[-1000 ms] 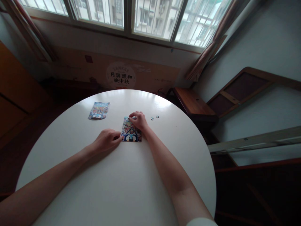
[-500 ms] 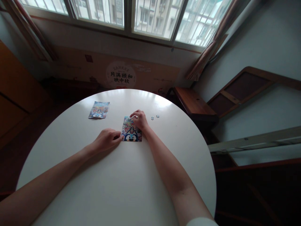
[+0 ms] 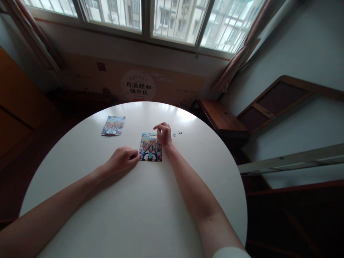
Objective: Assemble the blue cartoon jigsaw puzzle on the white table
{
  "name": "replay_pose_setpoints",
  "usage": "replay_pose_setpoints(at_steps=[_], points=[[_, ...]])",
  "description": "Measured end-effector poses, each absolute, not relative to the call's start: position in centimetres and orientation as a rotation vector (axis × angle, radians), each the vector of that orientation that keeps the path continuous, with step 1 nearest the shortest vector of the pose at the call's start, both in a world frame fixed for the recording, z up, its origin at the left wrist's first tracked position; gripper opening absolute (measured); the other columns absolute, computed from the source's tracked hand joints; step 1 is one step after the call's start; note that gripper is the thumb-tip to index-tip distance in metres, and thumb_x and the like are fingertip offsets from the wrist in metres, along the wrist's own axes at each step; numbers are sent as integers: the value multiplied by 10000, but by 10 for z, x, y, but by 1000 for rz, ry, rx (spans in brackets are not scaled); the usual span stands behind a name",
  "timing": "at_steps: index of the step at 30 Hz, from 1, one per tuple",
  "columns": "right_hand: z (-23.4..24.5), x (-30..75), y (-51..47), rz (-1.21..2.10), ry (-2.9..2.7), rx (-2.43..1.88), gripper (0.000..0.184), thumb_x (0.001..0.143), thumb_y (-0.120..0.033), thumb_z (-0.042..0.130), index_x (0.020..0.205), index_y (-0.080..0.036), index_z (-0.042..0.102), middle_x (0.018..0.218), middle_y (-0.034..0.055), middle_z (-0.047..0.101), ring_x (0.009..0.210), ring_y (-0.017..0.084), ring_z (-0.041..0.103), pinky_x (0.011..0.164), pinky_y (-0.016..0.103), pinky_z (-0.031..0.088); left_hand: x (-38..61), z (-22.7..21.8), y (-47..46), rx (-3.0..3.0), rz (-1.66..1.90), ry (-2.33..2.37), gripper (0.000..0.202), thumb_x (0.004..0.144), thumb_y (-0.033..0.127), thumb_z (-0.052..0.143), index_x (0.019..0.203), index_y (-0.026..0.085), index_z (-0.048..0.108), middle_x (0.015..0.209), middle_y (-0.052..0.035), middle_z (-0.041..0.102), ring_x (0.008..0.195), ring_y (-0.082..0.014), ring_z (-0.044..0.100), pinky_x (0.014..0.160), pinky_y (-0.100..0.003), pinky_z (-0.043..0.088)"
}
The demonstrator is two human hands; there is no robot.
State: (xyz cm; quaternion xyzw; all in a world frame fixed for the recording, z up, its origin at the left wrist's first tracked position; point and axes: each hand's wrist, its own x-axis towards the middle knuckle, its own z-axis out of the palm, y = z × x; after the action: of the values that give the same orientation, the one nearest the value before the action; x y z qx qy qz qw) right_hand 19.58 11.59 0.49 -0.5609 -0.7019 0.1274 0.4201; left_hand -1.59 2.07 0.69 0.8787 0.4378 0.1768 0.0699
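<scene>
A small jigsaw puzzle point(image 3: 150, 147) with a colourful crowded picture and a big blue cartoon face lies flat on the white table. White gaps show near its top edge. At its lower left edge, my left hand point(image 3: 125, 157) rests with curled fingers, thumb and fingertip pressed on the border. My right hand point(image 3: 164, 134) hovers over the upper right corner, hiding part of it; its index finger stretches left, apart from the thumb, and no piece shows in it. Just right of that hand lie loose puzzle pieces point(image 3: 180, 133).
A printed packet point(image 3: 113, 125) with the same picture lies at the back left of the round white table point(image 3: 129, 215). Beyond the table stand a wooden bench point(image 3: 221, 114) on the right and a large printed board point(image 3: 172, 84) under the windows.
My right hand has lifted and shifted slightly right, off the puzzle's top area; the white bit at its fingertips no longer shows there. The left hand stays put.
</scene>
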Motion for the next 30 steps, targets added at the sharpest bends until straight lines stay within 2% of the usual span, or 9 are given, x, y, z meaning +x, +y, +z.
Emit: replay_pose_setpoints(at_steps=[6, 11, 22, 30], points=[[24, 244, 132, 266, -1459, -1594, 391, 818, -65, 368, 858, -183, 739, 970, 63, 663, 945, 191, 596, 905, 309, 440, -17, 7, 21, 2652, 508, 1319, 395, 909, 379, 439, 573, 179, 495, 527, 0, 490, 524, -119, 404, 567, -267, 226], [37, 285, 138, 591, -1496, -1754, 305, 772, -107, 471, 897, -160, 743, 883, 44, 701, 790, 151, 629, 772, 263, 485, -18, 6, 21, 2654, 504, 1319, 397, 913, 381, 436, 575, 180, 486, 528, 0, 487, 529, -121, 403, 571, -269, 226], [60, 287, 125, 657, -1794, -1951, 213, 736, -174, 661, 939, -173, 726, 910, 62, 708, 704, 130, 627, 652, 227, 469, -20, 3, 22, 2669, 494, 1338, 394, 915, 382, 432, 580, 185, 497, 531, 0, 492, 530, -126, 412, 567, -271, 228], [53, 288, 121, 640, -1886, -2140, 310, 655, -206, 755, 959, -167, 706, 774, 47, 697, 673, 146, 619, 618, 225, 446, -17, 5, 21, 2670, 480, 1349, 389, 907, 382, 439, 576, 184, 488, 528, -2, 496, 526, -126, 409, 566, -271, 225]])
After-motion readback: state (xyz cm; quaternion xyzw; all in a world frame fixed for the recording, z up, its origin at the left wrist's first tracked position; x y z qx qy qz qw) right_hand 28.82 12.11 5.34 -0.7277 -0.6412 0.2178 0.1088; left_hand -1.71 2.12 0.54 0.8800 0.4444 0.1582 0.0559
